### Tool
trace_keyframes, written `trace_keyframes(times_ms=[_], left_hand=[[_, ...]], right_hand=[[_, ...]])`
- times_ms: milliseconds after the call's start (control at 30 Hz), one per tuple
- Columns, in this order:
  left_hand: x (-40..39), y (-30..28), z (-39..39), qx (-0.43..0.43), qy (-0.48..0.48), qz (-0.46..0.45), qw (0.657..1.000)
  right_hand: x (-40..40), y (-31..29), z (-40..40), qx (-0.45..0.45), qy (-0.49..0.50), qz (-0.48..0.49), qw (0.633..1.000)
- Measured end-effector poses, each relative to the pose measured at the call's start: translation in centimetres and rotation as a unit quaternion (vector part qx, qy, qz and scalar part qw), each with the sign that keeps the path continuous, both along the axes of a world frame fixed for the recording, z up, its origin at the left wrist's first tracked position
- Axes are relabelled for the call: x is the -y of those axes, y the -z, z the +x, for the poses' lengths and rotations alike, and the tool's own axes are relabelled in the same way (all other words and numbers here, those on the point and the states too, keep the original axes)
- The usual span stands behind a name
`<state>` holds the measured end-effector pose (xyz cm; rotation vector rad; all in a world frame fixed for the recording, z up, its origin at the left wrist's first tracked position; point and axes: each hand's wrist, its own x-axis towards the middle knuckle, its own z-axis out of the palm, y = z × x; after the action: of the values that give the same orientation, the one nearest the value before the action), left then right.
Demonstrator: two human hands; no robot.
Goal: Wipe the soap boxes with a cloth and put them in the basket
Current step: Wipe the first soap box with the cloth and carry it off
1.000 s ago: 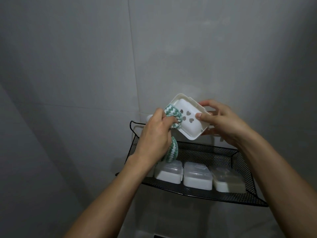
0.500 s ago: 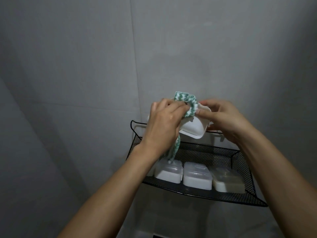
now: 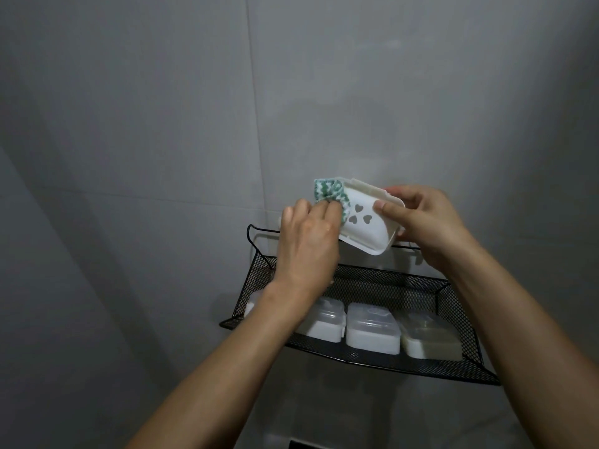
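Mid-wipe: my left hand (image 3: 308,241) pinches the cloth (image 3: 327,191) against the soap box (image 3: 366,231), which my right hand (image 3: 428,222) grips; next, lower it into the basket (image 3: 389,283).

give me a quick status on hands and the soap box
Left hand pressing cloth on soap box. Right hand gripping box, above basket. Nothing in the way.
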<state>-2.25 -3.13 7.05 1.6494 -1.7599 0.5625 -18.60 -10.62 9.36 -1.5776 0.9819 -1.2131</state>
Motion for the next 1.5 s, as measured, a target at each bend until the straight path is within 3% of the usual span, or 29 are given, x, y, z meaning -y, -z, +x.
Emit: trace_keyframes(times_ms=[167, 267, 400, 633, 800, 867, 1000, 1067, 1200, 1500], left_hand=[[-0.9, 0.6, -0.8, -0.100, 0.059, -0.011, 0.993], [-1.4, 0.5, -2.4, -0.120, 0.128, -0.037, 0.984], [-1.7, 0.6, -3.1, -0.137, 0.182, -0.008, 0.974], [-2.1, 0.6, 0.6, -0.131, 0.159, 0.033, 0.978], [-1.9, 1.8, 4.5, -0.038, 0.078, 0.041, 0.995], [-1.9, 2.9, 5.1, 0.014, 0.054, 0.101, 0.993], [-2.3, 4.8, 5.2, 0.055, 0.051, 0.288, 0.955], [-2.2, 4.6, 5.4, 0.017, 0.045, 0.259, 0.965], [-1.5, 2.6, 4.1, -0.041, 0.078, 0.096, 0.991], [0.0, 1.9, 1.2, -0.093, 0.137, 0.023, 0.986]], right_hand=[[-0.4, 0.4, 0.2, 0.026, -0.001, 0.001, 1.000], [-0.8, 0.6, 0.8, 0.047, -0.030, 0.014, 0.998], [-0.6, 0.3, 0.7, 0.062, -0.009, 0.012, 0.998], [0.4, 0.8, -0.2, -0.049, 0.044, -0.004, 0.998], [0.2, 0.4, -0.7, -0.126, 0.098, -0.032, 0.987], [0.0, 0.3, -0.4, -0.151, 0.111, -0.053, 0.981], [-0.1, 0.3, -0.1, -0.209, 0.128, -0.092, 0.965], [-0.3, 0.1, 0.2, -0.239, 0.141, -0.113, 0.954], [-0.8, -0.4, 1.3, -0.264, 0.142, -0.120, 0.947], [-2.6, -0.8, 3.2, -0.292, 0.064, -0.125, 0.946]])
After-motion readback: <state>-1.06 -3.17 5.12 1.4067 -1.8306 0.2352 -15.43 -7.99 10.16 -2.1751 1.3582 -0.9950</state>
